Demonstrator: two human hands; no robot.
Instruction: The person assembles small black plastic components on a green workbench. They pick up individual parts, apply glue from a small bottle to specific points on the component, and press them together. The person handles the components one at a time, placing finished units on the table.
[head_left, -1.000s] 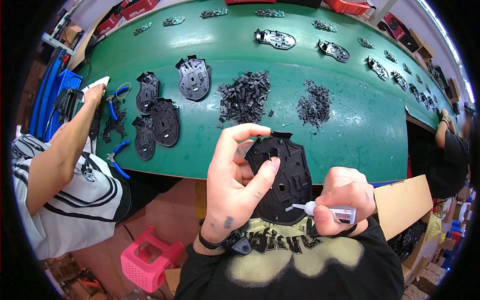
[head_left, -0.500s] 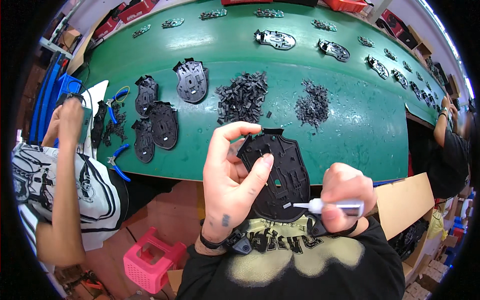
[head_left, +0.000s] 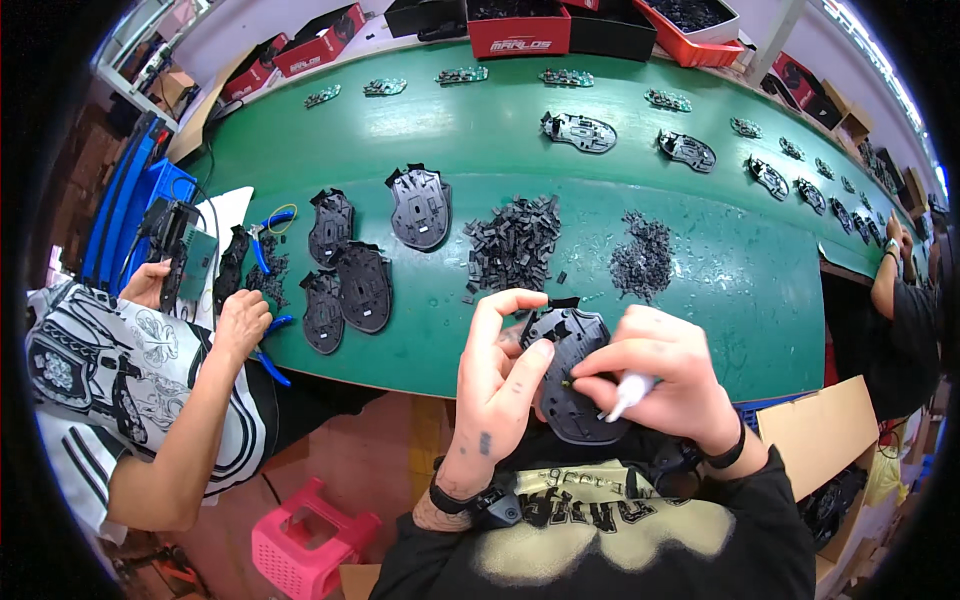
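Observation:
My left hand (head_left: 500,395) grips a black plastic mouse base shell (head_left: 575,420) by its left side, thumb across the inner face. The shell is held tilted in front of my chest, just off the table's near edge. My right hand (head_left: 665,375) holds a small white nozzle bottle (head_left: 632,392) against the palm, its tip slanting down by the shell's right edge. Thumb and forefinger of that hand are pinched together at the middle of the shell; whatever is between them is too small to make out. Beyond my hands lie a pile of small black blocks (head_left: 515,240) and a pile of finer black bits (head_left: 642,258).
Several black shells (head_left: 420,208) lie left on the green table (head_left: 740,320). Blue-handled pliers (head_left: 272,367) rest beside a co-worker's hand (head_left: 242,325). Circuit boards (head_left: 566,78) and fitted shells (head_left: 580,132) line the far strip. A pink stool (head_left: 300,550) stands below; an open carton (head_left: 820,435) is at right.
My right hand has moved left onto the shell, its fingertips now pinching at the middle, and the bottle has tilted. The view has shifted. The co-worker's raised hand has come down.

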